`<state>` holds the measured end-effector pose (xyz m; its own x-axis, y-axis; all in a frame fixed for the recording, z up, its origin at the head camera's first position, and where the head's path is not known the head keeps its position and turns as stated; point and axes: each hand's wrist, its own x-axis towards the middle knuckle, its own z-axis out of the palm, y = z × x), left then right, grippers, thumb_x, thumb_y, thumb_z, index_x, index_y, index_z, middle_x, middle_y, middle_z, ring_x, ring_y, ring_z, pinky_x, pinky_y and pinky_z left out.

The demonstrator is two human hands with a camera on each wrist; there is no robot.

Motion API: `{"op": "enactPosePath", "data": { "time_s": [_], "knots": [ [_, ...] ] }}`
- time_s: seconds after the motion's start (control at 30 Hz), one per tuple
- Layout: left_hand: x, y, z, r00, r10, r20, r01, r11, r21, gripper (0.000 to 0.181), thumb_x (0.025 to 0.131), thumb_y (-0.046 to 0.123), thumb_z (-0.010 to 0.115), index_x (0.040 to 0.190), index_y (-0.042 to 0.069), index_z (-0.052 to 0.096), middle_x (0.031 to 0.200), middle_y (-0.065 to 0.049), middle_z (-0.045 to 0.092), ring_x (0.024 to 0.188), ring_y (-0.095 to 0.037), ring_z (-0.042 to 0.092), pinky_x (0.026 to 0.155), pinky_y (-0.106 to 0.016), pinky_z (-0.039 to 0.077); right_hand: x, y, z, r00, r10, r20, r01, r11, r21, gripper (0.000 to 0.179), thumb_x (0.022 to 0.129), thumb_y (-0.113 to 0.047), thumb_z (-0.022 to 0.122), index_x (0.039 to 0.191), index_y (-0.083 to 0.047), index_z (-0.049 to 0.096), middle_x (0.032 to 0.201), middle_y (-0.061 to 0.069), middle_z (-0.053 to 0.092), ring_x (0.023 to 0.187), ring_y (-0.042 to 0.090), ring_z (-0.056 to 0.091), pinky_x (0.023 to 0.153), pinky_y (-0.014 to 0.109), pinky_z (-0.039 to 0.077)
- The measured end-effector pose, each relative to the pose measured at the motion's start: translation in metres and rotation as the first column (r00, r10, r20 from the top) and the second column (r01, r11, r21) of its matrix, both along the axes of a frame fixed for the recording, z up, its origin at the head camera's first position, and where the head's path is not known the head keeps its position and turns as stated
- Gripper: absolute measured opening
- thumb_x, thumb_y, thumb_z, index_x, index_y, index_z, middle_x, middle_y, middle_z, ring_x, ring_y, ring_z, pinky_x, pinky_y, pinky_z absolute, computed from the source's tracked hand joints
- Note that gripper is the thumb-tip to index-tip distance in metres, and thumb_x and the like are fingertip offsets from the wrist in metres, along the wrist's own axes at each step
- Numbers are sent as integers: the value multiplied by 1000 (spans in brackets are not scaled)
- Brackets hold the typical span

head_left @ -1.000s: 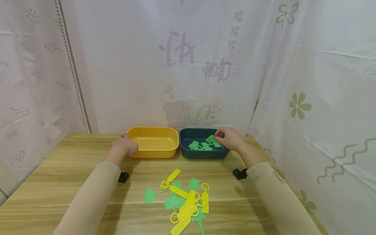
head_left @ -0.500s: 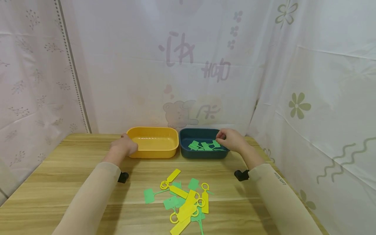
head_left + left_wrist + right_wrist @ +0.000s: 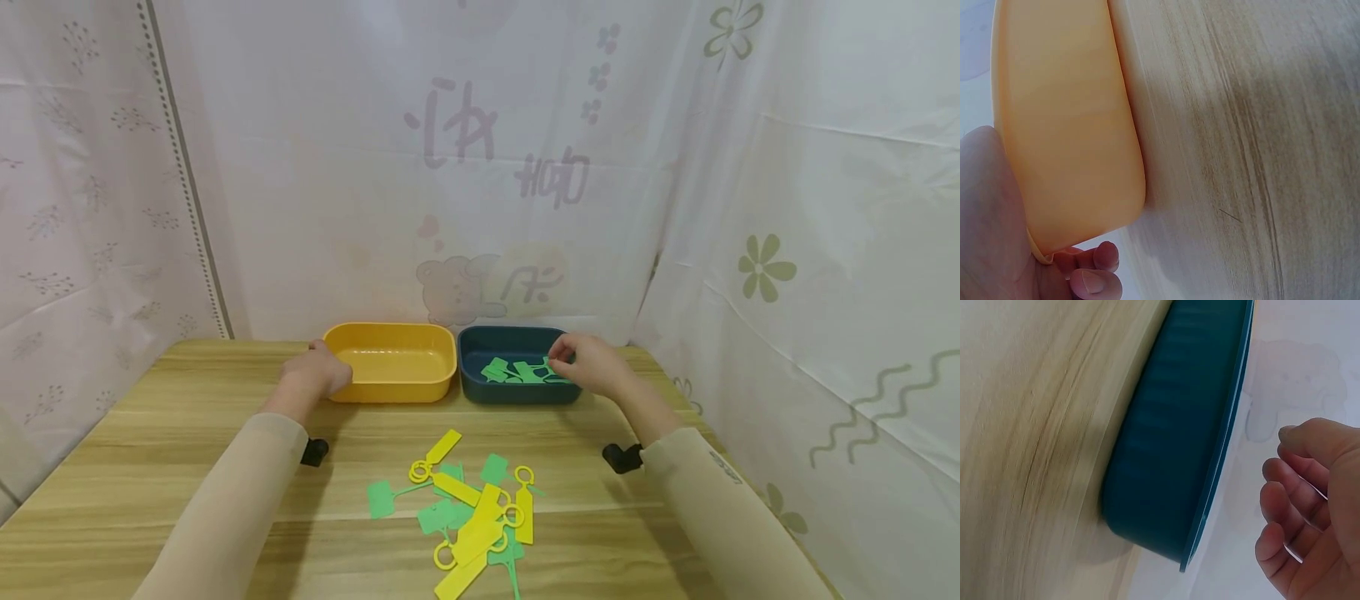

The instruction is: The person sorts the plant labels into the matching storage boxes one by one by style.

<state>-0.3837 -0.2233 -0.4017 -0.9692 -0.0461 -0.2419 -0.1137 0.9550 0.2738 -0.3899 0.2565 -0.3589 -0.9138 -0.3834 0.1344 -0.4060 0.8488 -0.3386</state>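
Observation:
At the left end of a yellow plastic bin (image 3: 390,392), my left hand (image 3: 315,371) grips the rim. The left wrist view has its thumb along the rim and its fingers (image 3: 1094,281) curled below the bin's end. Over the right end of a dark blue bin (image 3: 517,393), my right hand (image 3: 592,364) hovers with loosely curled fingers. The right wrist view shows nothing between those fingers (image 3: 1275,497). Several flat green tags (image 3: 528,373) lie inside the blue bin, partly hidden by the right hand in the head view. No tags show inside the yellow bin.
On the wooden table (image 3: 187,450), in front of the bins, lies a loose pile of yellow tags with ring ends (image 3: 480,537) and green tags with thin stems (image 3: 381,500). The two bins stand side by side before a printed white curtain (image 3: 337,167).
My right hand has let go of a green tag, which dropped into the blue bin. It has since drawn slightly back toward me. The left hand keeps its place on the yellow bin.

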Motion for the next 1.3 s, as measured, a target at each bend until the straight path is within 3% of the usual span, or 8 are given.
{"op": "enactPosePath", "data": {
  "time_s": [0.3, 0.73, 1.1, 1.3],
  "knots": [
    [0, 0, 2, 1000, 3, 18, -3, 1000, 3, 88, 105, 31, 31, 162, -25, -5, 125, -36, 73, 97, -40, 67, 107, -64, 52, 16, -22, 2, 997, 79, 1, -79, 997, 12, 15, 105, -27, 74, 113, -15, 77, 106, 1, 76, 87, 15, 66, 81, 37, 59],
    [3, 1, 4, 1000, 2, 7, -2, 1000, 3, 87, 105, 31, 30, 162, -26, -4, 136, -42, 66, 111, -48, 68, 111, -65, 50, 46, -61, 6, 980, 197, 2, -197, 980, -2, 8, 102, -24, 78, 108, -19, 77, 101, -5, 76, 83, 9, 64, 78, 30, 57],
    [4, 3, 4, 1000, -6, 5, 6, 1000, -9, 87, 105, 31, 31, 162, -26, -2, 143, -43, 61, 118, -51, 67, 112, -66, 49, 63, -89, -9, 946, 321, 39, -322, 945, 55, 8, 103, -25, 76, 110, -20, 77, 100, -9, 74, 86, 11, 64, 80, 24, 56],
    [3, 2, 2, 1000, -8, -5, 8, 1000, -12, 87, 104, 30, 31, 161, -27, -1, 147, -45, 57, 124, -55, 65, 115, -68, 47, 77, -108, -17, 943, 323, 77, -329, 939, 98, 8, 103, -28, 75, 110, -24, 77, 100, -12, 72, 83, 8, 60, 79, 25, 56]
  ]
}}
